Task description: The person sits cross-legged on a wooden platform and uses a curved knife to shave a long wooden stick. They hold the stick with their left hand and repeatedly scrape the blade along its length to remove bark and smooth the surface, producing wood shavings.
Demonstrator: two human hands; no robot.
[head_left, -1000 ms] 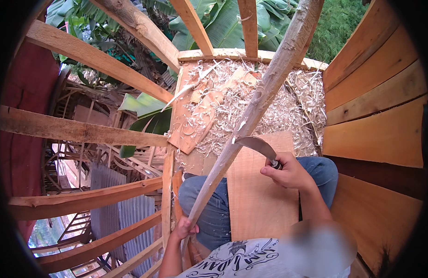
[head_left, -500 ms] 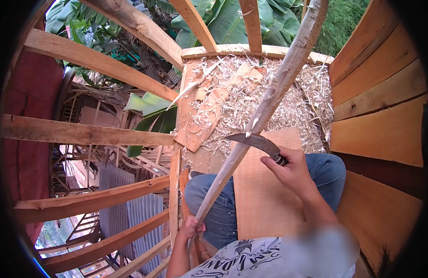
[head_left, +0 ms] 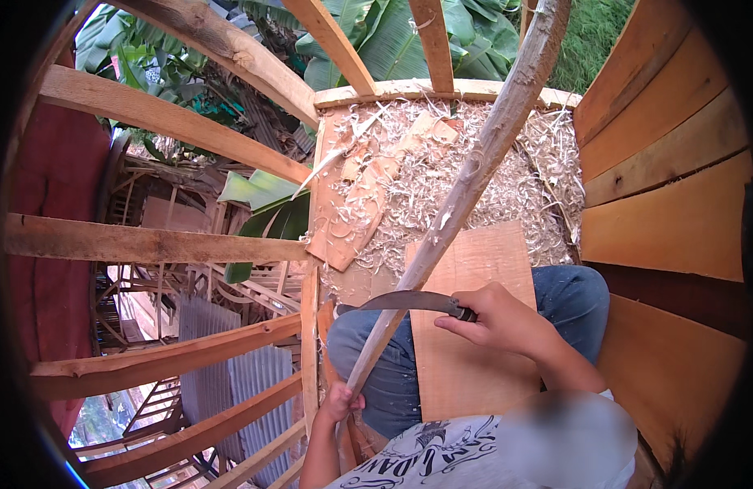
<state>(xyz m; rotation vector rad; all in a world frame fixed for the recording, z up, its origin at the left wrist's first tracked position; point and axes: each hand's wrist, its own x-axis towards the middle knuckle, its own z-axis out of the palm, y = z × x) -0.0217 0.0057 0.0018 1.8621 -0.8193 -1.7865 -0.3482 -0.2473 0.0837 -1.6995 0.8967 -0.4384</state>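
Observation:
A long peeled wooden pole (head_left: 454, 216) slants from my lower left up to the far right, over my lap and the shavings. My left hand (head_left: 341, 402) is wrapped round its near end. In my right hand (head_left: 500, 319) is the dark handle of a curved knife (head_left: 409, 301). The blade lies across the pole above my left knee, its tip pointing left. Under the pole, a flat wooden board (head_left: 474, 359) rests across my lap between my jeans-clad knees.
Curly wood shavings (head_left: 507, 187) cover the floor ahead, with a loose plank (head_left: 368, 212) among them. Wooden rails (head_left: 156, 243) stand on the left, over a drop with corrugated sheets (head_left: 262, 391). A plank wall (head_left: 665, 236) closes the right side. Banana leaves (head_left: 392, 49) hang beyond the far edge.
My right hand has drawn the knife down along the pole toward me and a little left. The left hand keeps its grip on the near end.

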